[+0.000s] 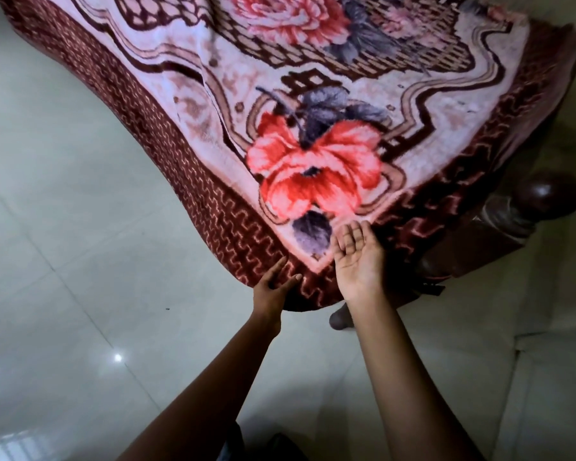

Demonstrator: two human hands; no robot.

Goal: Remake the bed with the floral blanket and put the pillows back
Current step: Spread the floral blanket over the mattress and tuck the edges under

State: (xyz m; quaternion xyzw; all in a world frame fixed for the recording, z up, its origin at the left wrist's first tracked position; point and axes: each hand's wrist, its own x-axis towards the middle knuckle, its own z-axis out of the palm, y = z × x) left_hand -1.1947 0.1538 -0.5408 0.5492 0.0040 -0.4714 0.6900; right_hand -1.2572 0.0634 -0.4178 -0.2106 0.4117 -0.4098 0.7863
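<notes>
The floral blanket (313, 134) lies spread over the bed, its pink middle with a big red flower facing up and its dark red zigzag border hanging over the bed's near corner toward the pale tiled floor (80, 227). My left hand (275, 281) is at that corner, fingers straight and thumb out, resting flat against the hanging border without gripping it. My right hand (358, 257) is just beside it, palm up and fingers loosely bent, holding nothing; I cannot tell whether its back touches the blanket. A dark wooden bedpost (552, 194) with a round knob stands at the bed's right edge.
</notes>
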